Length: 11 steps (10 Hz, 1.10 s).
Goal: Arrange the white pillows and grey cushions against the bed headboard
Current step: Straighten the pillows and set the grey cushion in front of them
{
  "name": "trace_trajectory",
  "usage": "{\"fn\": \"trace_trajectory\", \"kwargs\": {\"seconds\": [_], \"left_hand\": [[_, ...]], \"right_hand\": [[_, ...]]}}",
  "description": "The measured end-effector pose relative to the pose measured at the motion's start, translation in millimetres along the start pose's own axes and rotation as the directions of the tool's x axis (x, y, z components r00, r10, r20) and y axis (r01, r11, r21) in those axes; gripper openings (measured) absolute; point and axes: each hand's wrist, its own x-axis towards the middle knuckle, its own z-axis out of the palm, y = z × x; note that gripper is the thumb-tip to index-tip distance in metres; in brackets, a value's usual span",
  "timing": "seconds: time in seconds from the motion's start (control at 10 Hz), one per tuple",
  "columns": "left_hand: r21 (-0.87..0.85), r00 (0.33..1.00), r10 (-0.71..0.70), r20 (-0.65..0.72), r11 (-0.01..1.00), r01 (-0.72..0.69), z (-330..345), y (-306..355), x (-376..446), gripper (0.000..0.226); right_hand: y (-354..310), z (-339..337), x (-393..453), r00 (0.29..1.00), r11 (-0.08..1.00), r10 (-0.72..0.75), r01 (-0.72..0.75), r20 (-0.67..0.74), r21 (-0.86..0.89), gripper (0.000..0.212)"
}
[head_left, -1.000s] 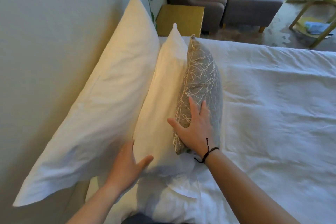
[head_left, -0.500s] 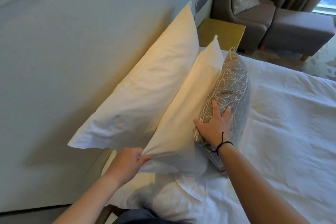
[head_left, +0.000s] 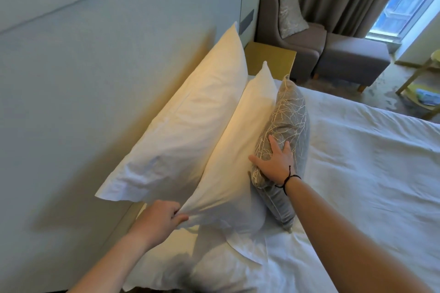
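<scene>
The left hand (head_left: 164, 215) pinches the near corner of the front plump white cotton pillow (head_left: 238, 166), seemingly to square it against the taller rear white pillow (head_left: 190, 126) leaning on the pale padded headboard (head_left: 83, 78). The right hand (head_left: 273, 162), fingers spread flat, props the grey branch-patterned cushion (head_left: 290, 121) upright against them.

The fingertips of the left hand (head_left: 164, 216), at seven o'clock, are buried in the gathered corner of the front white pillow (head_left: 235, 162), so their hold is not fully visible. The right hand (head_left: 273, 162) covers part of the grey cushion (head_left: 289, 114); the cushion's contact with the pillow behind is concealed. The rear white pillow (head_left: 190, 121) hides the base of the headboard (head_left: 95, 66). Both forearms are cut off by the lower edge. At three o'clock, the yellow table (head_left: 426, 81) is cropped and the blue item on its shelf is too blurred to identify.
</scene>
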Motion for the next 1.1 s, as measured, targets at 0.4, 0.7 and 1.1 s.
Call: {"fn": "trace_trajectory", "kwargs": {"seconds": [0.4, 0.7, 1.1], "left_hand": [[0.221, 0.829, -0.035, -0.559, 0.957, 0.189, -111.1, -27.6, 1.3, 0.044], [0.112, 0.880, -0.127, -0.459, 0.974, 0.199, -118.4, -79.3, 1.8, 0.043], [0.093, 0.778, -0.065, -0.625, 0.983, 0.157, -99.4, -44.2, -22.6, 0.030]], "right_hand": [[9.2, 4.4, -62.5, 1.000, 0.997, 0.001, 0.000, -0.004, 0.082, 0.099], [8.7, 8.7, -89.1, 1.000, 0.997, 0.010, -0.010, -0.002, 0.080, 0.093], [18.1, -5.9, -132.6, 0.999, 0.988, -0.046, 0.048, -0.018, 0.147, 0.073]]}}
